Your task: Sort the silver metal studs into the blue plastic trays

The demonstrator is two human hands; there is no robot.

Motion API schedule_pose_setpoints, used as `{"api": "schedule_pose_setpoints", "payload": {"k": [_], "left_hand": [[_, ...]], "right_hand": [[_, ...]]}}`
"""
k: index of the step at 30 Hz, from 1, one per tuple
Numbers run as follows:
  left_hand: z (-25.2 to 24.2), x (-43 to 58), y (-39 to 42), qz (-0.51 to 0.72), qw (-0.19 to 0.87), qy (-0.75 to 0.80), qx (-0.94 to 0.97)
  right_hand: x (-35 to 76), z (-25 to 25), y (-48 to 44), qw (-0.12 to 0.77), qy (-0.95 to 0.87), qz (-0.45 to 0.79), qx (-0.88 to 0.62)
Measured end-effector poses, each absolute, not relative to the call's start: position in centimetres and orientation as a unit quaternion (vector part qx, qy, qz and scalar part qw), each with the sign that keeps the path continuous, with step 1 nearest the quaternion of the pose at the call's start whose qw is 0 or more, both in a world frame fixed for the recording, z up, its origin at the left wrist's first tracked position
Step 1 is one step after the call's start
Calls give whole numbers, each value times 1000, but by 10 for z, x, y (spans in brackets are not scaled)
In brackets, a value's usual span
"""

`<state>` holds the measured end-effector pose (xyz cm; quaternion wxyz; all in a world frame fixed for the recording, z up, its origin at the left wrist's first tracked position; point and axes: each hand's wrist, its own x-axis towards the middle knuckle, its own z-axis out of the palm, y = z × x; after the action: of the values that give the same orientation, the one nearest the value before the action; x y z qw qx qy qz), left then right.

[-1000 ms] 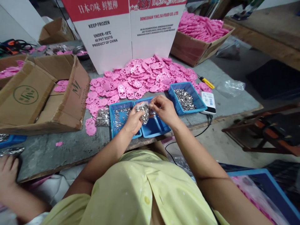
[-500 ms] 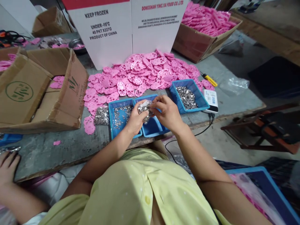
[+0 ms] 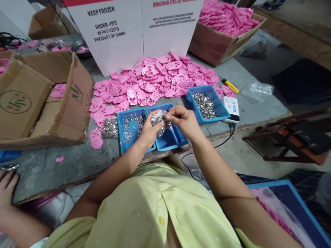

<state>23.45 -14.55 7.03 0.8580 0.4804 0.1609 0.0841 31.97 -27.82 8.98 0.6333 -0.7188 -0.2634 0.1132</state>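
Head view: left hand [image 3: 148,132] and right hand [image 3: 185,122], both clamped on silver-parts bag [image 3: 157,120] just above middle blue tray [image 3: 171,139].

We reach both bare arms forward, elbows bent, and our hands meet in front of us. Our left hand [image 3: 148,133] is curled, its fingers closed around a small shiny bag [image 3: 157,119]. Our right hand [image 3: 185,122] is just beside it, thumb and fingers pinching the bag's top.

Pink pieces [image 3: 155,77] crowd the bench [image 3: 64,165] beyond my left hand [image 3: 148,132]; leftward, bare bench lies open below the cardboard box [image 3: 38,103].
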Motion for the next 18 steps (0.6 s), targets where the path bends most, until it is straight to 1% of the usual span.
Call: {"api": "schedule_pose_setpoints", "payload": {"k": [3,7,12,18], "left_hand": [[73,234,-146,79,861,163,474],[75,235,-146,89,866,169,463],[72,236,-144,103,864,179,460],[68,237,-142,114,857,186,466]], "right_hand": [[319,94,-278,707,-205,187,-651],[316,101,-276,748,-152,256,-593],[315,106,-277,779,-131,309,-530],[315,106,-283,786,-118,356,-491]]}}
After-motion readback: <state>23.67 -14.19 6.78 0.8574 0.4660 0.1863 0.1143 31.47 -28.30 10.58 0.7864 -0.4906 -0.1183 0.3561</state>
